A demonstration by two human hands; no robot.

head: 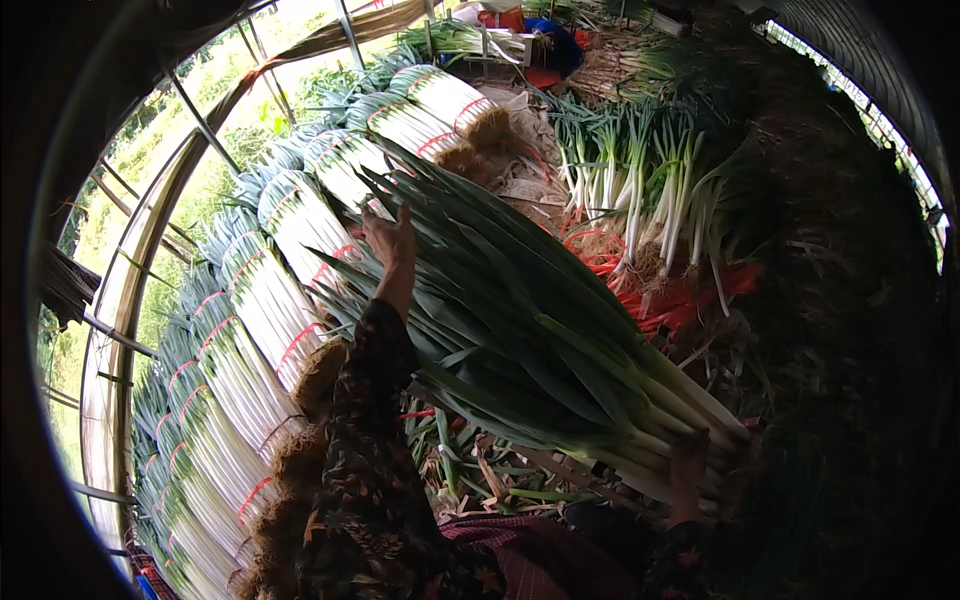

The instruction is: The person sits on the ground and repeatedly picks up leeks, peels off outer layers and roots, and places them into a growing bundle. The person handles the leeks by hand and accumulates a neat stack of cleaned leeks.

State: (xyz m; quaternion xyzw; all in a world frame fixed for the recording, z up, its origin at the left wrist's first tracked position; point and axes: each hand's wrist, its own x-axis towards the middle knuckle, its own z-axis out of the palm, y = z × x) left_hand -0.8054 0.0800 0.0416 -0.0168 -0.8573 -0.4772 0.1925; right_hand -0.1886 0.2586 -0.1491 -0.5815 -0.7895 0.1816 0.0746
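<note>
A large bunch of green onions (525, 315) lies slantwise before me, dark leaves towards the upper left and pale stalks towards the lower right. My left hand (390, 236) is raised at the left edge of the leaves, its fingers spread; whether it touches them is unclear. Down at the stalks, my right hand (688, 469) rests on or around the bunch in shadow, and its fingers are mostly hidden. Under the bunch, part of a dark frame or rail (555, 469) shows.
Tied bundles of green onions (262, 307) with red bands line the left side, roots inward. Loose green onions (637, 172) stand at the upper right beside red plastic twine (667, 304). Leaf scraps (480, 472) litter the ground below. Metal poles (199, 116) stand along the left wall.
</note>
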